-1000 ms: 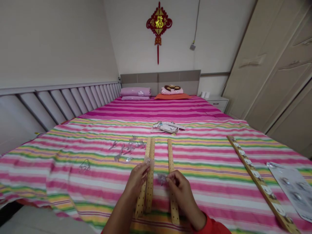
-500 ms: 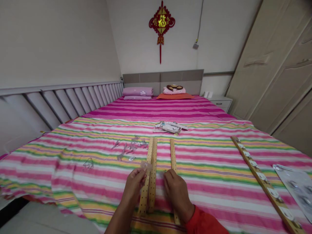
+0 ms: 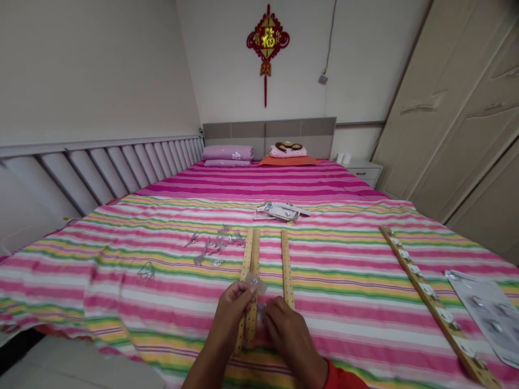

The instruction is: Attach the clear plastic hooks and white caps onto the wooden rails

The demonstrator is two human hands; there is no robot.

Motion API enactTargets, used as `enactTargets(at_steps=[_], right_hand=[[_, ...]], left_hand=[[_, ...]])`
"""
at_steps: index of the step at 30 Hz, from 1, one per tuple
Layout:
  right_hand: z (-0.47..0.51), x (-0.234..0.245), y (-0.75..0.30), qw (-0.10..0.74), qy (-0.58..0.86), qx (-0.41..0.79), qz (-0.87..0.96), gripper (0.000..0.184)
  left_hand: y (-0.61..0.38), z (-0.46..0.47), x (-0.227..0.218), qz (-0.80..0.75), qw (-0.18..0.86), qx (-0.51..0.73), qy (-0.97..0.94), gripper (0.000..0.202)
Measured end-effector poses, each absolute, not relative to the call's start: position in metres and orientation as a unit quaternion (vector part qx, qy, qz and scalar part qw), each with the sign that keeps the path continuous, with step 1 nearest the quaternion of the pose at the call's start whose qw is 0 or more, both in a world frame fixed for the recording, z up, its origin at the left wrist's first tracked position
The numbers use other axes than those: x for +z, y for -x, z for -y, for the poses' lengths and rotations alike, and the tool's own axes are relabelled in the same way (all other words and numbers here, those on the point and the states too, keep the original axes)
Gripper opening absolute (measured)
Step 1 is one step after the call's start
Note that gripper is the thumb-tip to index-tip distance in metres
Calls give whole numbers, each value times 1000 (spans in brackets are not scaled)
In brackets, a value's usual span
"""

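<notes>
My left hand (image 3: pixel 231 316) is shut on a small clear plastic piece (image 3: pixel 256 283), which sticks out above the fingers. My right hand (image 3: pixel 290 339) pinches a smaller clear item (image 3: pixel 261 314), partly hidden by the fingers, close to the left hand. Both hands are above a pair of perforated wooden strips (image 3: pixel 250 292) lying side by side on the bedspread. A third perforated strip (image 3: pixel 287 268) lies just beyond my right fingers, its near end hidden. Several clear plastic pieces (image 3: pixel 214 244) lie to the left of the strips.
The striped bedspread (image 3: pixel 344 324) covers the bed. At the right lie a long wooden strip with round white discs (image 3: pixel 430 294) and a printed sheet with clear blisters (image 3: pixel 484 316). A packet pile (image 3: pixel 279 212) lies farther back, with a clear piece (image 3: pixel 146 272) at left.
My hands have moved closer together, with the right hand shifting left across the third strip. The left hand's clear piece has risen slightly and tilted. The objects on the bed have not moved.
</notes>
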State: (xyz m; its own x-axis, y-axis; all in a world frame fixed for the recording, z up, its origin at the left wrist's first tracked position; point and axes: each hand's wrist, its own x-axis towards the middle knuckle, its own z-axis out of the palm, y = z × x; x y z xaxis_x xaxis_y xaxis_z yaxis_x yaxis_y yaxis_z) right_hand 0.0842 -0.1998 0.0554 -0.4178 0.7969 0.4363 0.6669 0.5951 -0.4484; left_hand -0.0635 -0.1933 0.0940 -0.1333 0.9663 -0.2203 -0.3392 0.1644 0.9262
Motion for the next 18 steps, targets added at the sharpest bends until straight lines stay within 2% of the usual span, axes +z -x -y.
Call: enactTargets(at_steps=[3, 7, 11, 14, 18], right_hand=[[199, 58, -91, 357, 420, 219, 805, 22], [200, 53, -102, 464, 443, 344, 686, 16], [209, 61, -119, 495, 469, 521, 514, 35], [218, 82, -132, 495, 455, 576, 464, 42], [226, 106, -143, 491, 432, 592, 471, 38]], left_hand=[[58, 199, 97, -478, 576, 564, -350, 29], [55, 205, 102, -457, 537, 596, -385, 24], [54, 208, 98, -445, 516, 608, -407, 25], [47, 213, 90, -422, 614, 560, -363, 30], [33, 228, 87, -366, 755, 460, -291, 33]])
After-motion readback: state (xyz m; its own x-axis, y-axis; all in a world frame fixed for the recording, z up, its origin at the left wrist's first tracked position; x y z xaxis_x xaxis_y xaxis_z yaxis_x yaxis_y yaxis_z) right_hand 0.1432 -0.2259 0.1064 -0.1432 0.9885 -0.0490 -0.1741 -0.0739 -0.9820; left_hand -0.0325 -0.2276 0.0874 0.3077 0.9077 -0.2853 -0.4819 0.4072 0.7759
